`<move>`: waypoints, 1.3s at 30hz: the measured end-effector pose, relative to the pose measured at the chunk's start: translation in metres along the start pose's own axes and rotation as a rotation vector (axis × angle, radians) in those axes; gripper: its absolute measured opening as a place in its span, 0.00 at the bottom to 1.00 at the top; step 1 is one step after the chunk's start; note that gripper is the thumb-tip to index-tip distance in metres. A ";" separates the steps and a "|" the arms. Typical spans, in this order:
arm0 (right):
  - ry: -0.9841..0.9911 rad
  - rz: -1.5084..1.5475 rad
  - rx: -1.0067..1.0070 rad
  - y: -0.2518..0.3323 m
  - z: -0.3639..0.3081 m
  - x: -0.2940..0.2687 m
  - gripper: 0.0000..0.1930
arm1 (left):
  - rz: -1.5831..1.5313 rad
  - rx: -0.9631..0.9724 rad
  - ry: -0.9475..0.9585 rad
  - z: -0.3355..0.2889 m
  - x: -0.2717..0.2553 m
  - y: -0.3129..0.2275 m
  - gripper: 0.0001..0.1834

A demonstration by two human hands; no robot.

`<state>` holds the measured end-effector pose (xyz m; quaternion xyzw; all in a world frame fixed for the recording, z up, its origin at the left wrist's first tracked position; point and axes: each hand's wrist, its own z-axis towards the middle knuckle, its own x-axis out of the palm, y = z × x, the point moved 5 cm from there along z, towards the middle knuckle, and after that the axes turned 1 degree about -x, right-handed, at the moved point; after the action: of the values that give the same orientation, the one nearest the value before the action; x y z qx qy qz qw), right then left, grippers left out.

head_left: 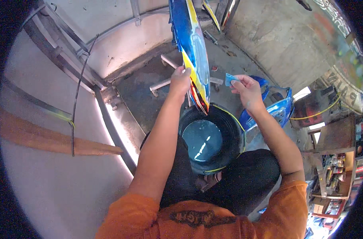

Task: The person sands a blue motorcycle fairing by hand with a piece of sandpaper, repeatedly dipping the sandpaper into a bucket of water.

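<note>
My left hand (179, 83) grips the edge of a long glossy body panel (197, 47), blue and yellow with a red-and-black tip. The panel stands nearly on end, its pointed tip hanging over the far rim of a black bucket (236, 137). Bluish water (203, 139) lies in the bucket, between my knees. To the right, apart from the panel, my right hand (248, 93) pinches a small blue sheet (229, 79), perhaps sandpaper, between thumb and fingers.
Beyond the bucket, a pale-legged stand (161, 85) rests on the concrete floor. Blue body panels (275, 111) lie right of the bucket. A wooden shelf (334, 175) with small items stands at the far right. On the left, a wooden beam (70, 141) and a thin rod (81, 79) run along the wall.
</note>
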<state>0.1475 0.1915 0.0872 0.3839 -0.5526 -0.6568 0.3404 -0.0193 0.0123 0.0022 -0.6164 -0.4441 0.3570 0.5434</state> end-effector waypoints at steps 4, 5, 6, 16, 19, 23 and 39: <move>0.056 -0.176 -0.117 -0.009 0.035 -0.002 0.09 | -0.070 -0.079 0.077 0.002 -0.002 0.008 0.24; 0.057 -0.281 -0.222 -0.004 0.045 -0.001 0.09 | -0.072 -0.081 0.081 0.003 0.000 0.011 0.24; 0.070 -0.271 -0.223 0.010 0.052 0.014 0.09 | -0.063 -0.070 0.113 0.003 -0.006 0.013 0.24; -0.159 -0.989 -1.062 0.123 0.148 0.092 0.11 | -0.076 -0.069 0.118 -0.013 -0.008 -0.008 0.21; -0.118 -1.094 -1.107 0.128 0.169 0.109 0.11 | -0.121 -0.051 0.084 -0.009 -0.009 -0.005 0.18; -0.077 -1.202 -1.153 0.115 0.188 0.105 0.11 | -0.186 -0.132 0.083 -0.015 0.002 -0.010 0.18; 0.095 -1.135 -1.274 0.090 0.197 0.128 0.14 | -0.051 -0.173 0.070 0.002 -0.008 0.004 0.23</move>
<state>-0.0848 0.1569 0.1783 0.3650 0.2128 -0.8964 0.1338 -0.0230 0.0050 -0.0023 -0.6616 -0.4697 0.2815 0.5123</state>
